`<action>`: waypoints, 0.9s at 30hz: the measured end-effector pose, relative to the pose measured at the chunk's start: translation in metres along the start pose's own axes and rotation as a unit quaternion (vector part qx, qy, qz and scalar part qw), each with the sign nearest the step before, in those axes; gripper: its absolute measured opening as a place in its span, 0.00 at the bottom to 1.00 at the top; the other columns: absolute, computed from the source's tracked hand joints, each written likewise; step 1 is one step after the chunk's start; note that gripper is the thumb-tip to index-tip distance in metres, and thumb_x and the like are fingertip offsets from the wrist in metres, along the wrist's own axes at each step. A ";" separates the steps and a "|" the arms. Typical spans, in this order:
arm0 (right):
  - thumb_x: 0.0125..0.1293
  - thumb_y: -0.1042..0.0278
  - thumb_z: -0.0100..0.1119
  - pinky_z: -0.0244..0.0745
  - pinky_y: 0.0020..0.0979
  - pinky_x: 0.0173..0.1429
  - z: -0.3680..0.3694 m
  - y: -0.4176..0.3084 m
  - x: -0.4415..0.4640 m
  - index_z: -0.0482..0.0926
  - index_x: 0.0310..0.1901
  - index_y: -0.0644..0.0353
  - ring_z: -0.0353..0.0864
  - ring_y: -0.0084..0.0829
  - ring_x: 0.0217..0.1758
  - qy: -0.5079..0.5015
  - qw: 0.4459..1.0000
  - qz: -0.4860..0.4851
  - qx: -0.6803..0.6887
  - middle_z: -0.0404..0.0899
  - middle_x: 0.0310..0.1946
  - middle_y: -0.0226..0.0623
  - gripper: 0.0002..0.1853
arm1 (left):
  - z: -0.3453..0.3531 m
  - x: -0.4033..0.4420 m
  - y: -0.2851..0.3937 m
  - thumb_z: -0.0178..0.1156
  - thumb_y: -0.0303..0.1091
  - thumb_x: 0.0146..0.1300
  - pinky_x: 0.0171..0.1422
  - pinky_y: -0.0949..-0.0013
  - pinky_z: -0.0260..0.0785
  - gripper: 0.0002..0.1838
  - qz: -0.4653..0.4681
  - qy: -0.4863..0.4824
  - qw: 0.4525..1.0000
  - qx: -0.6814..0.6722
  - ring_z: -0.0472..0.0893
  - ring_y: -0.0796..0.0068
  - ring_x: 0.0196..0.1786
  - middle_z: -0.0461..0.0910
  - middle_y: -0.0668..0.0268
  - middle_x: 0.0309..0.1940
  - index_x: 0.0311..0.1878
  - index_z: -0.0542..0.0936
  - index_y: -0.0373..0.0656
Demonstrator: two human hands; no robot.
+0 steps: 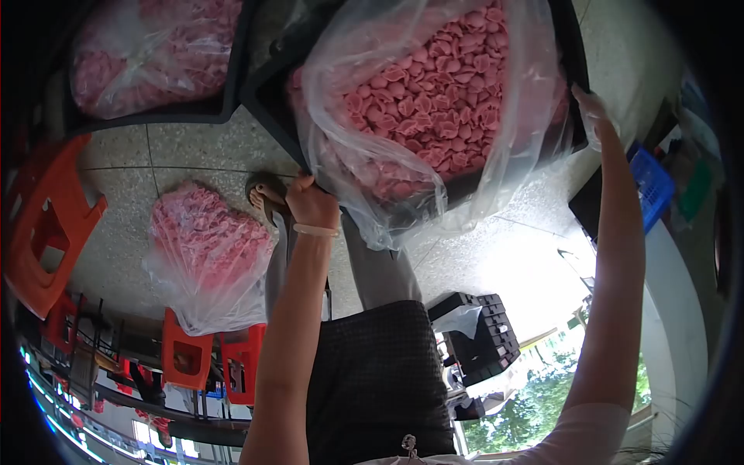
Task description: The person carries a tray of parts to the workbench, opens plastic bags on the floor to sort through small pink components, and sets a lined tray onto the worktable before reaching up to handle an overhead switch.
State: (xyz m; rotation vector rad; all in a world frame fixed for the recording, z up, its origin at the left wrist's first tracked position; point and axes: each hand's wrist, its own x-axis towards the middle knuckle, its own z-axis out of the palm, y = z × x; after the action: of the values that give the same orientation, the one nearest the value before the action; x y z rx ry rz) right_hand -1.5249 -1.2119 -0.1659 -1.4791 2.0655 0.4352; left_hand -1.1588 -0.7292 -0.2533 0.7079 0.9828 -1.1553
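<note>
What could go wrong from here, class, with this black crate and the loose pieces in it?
The pink pieces could spill, since their clear bag gapes open. If the left hand slipped off the corner of the black crate, the crate might strike the sandalled foot close by. The filled bag on the floor beside that foot could trip someone.
</note>
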 end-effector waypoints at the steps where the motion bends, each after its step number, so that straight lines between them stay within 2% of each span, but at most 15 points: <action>1: 0.60 0.38 0.60 0.71 0.36 0.49 0.007 0.006 -0.002 0.78 0.53 0.64 0.78 0.31 0.43 0.016 1.000 0.002 -0.001 0.81 0.42 0.37 0.34 | 0.000 0.001 0.000 0.50 0.28 0.50 0.70 0.60 0.58 0.22 -0.006 -0.006 1.000 -0.001 0.71 0.65 0.60 0.75 0.66 0.54 0.52 0.74 0.44; 3: 0.61 0.38 0.57 0.69 0.35 0.56 0.028 0.026 0.000 0.75 0.56 0.68 0.77 0.34 0.51 0.043 0.999 -0.021 -0.021 0.79 0.48 0.42 0.37 | -0.006 0.005 -0.005 0.50 0.29 0.51 0.70 0.60 0.57 0.21 -0.023 -0.010 1.000 -0.001 0.71 0.66 0.60 0.75 0.66 0.54 0.52 0.74 0.43; 8: 0.62 0.38 0.53 0.68 0.37 0.58 0.072 0.080 0.007 0.73 0.54 0.72 0.77 0.45 0.55 0.200 0.976 -0.079 0.015 0.78 0.50 0.55 0.38 | -0.015 0.023 -0.011 0.50 0.31 0.52 0.69 0.59 0.56 0.21 -0.041 0.024 0.999 0.011 0.71 0.64 0.60 0.75 0.65 0.53 0.52 0.74 0.43; 9: 0.63 0.40 0.52 0.69 0.38 0.56 0.072 0.036 -0.054 0.74 0.51 0.74 0.77 0.47 0.54 0.197 0.979 -0.050 0.031 0.76 0.48 0.59 0.36 | -0.015 0.020 -0.004 0.50 0.32 0.54 0.69 0.59 0.56 0.21 -0.044 0.038 0.998 0.034 0.71 0.65 0.60 0.76 0.65 0.53 0.53 0.74 0.44; 10: 0.63 0.46 0.53 0.69 0.39 0.54 0.072 0.018 -0.088 0.75 0.48 0.73 0.77 0.47 0.50 0.209 0.976 -0.046 -0.045 0.77 0.45 0.55 0.30 | -0.015 0.014 0.003 0.50 0.33 0.56 0.69 0.59 0.55 0.20 -0.047 0.051 0.996 0.056 0.71 0.66 0.60 0.76 0.65 0.52 0.54 0.74 0.44; 11: 0.64 0.52 0.56 0.69 0.40 0.52 0.087 0.038 -0.087 0.76 0.44 0.71 0.76 0.44 0.46 0.287 0.943 -0.156 0.058 0.76 0.42 0.49 0.24 | -0.015 0.008 0.009 0.50 0.35 0.58 0.69 0.59 0.55 0.20 -0.052 0.064 0.994 0.077 0.71 0.67 0.60 0.76 0.65 0.52 0.55 0.74 0.44; 13: 0.67 0.62 0.55 0.68 0.34 0.49 0.111 -0.019 -0.171 0.75 0.37 0.63 0.74 0.32 0.44 0.328 0.880 -0.330 0.100 0.75 0.39 0.41 0.11 | -0.024 -0.005 0.021 0.52 0.39 0.61 0.68 0.60 0.58 0.19 -0.010 0.135 0.970 0.201 0.73 0.68 0.57 0.78 0.64 0.49 0.55 0.74 0.43; 15: 0.67 0.67 0.56 0.70 0.31 0.46 0.147 -0.058 -0.231 0.76 0.37 0.61 0.75 0.31 0.40 0.213 0.901 -0.360 0.118 0.75 0.35 0.37 0.06 | -0.041 -0.023 0.040 0.53 0.42 0.64 0.65 0.63 0.61 0.20 -0.014 0.131 0.937 0.323 0.75 0.70 0.54 0.80 0.64 0.47 0.55 0.74 0.44; 16: 0.66 0.68 0.57 0.71 0.33 0.45 0.160 -0.092 -0.270 0.76 0.36 0.62 0.76 0.32 0.39 0.107 0.951 -0.267 0.111 0.76 0.34 0.38 0.07 | -0.053 -0.037 0.054 0.54 0.44 0.65 0.64 0.65 0.63 0.20 -0.038 0.092 0.918 0.383 0.76 0.72 0.52 0.80 0.65 0.46 0.56 0.74 0.44; 17: 0.66 0.66 0.58 0.71 0.36 0.47 0.196 -0.095 -0.274 0.76 0.41 0.62 0.77 0.36 0.41 0.047 0.927 -0.338 0.153 0.76 0.37 0.40 0.08 | -0.066 -0.054 0.071 0.54 0.45 0.65 0.62 0.67 0.64 0.21 -0.051 0.060 0.896 0.437 0.77 0.73 0.50 0.81 0.66 0.45 0.57 0.74 0.44; 18: 0.63 0.68 0.60 0.72 0.39 0.48 0.220 -0.112 -0.289 0.74 0.46 0.60 0.77 0.42 0.43 0.075 0.902 -0.424 0.041 0.76 0.41 0.42 0.12 | -0.076 -0.073 0.089 0.55 0.44 0.66 0.58 0.69 0.67 0.21 -0.062 0.029 0.887 0.457 0.78 0.74 0.48 0.80 0.66 0.44 0.57 0.74 0.44; 19: 0.60 0.72 0.61 0.72 0.40 0.48 0.234 -0.137 -0.318 0.72 0.49 0.61 0.76 0.45 0.44 0.072 0.917 -0.391 -0.029 0.75 0.42 0.44 0.16 | -0.088 -0.094 0.109 0.56 0.43 0.66 0.54 0.72 0.70 0.20 -0.073 -0.002 0.876 0.477 0.79 0.75 0.45 0.80 0.66 0.44 0.57 0.74 0.43; 20: 0.57 0.75 0.61 0.72 0.41 0.48 0.258 -0.160 -0.345 0.72 0.47 0.62 0.74 0.47 0.45 0.127 0.915 -0.381 0.037 0.74 0.40 0.46 0.15 | -0.107 -0.113 0.129 0.56 0.42 0.66 0.53 0.72 0.71 0.19 -0.080 0.022 0.885 0.457 0.80 0.74 0.45 0.81 0.65 0.44 0.56 0.74 0.43; 23: 0.57 0.77 0.59 0.70 0.40 0.47 0.313 -0.248 -0.422 0.72 0.44 0.61 0.75 0.42 0.43 0.119 0.910 -0.368 0.146 0.74 0.38 0.43 0.13 | -0.167 -0.152 0.196 0.56 0.40 0.66 0.49 0.71 0.73 0.17 -0.053 0.087 0.895 0.434 0.81 0.73 0.44 0.81 0.63 0.43 0.55 0.75 0.42; 27: 0.56 0.78 0.59 0.72 0.41 0.45 0.388 -0.338 -0.487 0.73 0.42 0.59 0.76 0.45 0.41 -0.003 0.880 -0.445 0.165 0.74 0.38 0.43 0.12 | -0.185 -0.179 0.283 0.56 0.38 0.65 0.48 0.70 0.73 0.16 -0.016 0.184 0.899 0.397 0.82 0.72 0.43 0.82 0.63 0.43 0.52 0.76 0.41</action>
State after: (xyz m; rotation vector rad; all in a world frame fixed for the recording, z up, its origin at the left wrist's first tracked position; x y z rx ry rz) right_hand -0.9946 -0.7412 -0.1585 -1.9676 1.1528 -0.2691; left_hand -0.9529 -0.4158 -0.1766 1.6159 0.8068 -1.4913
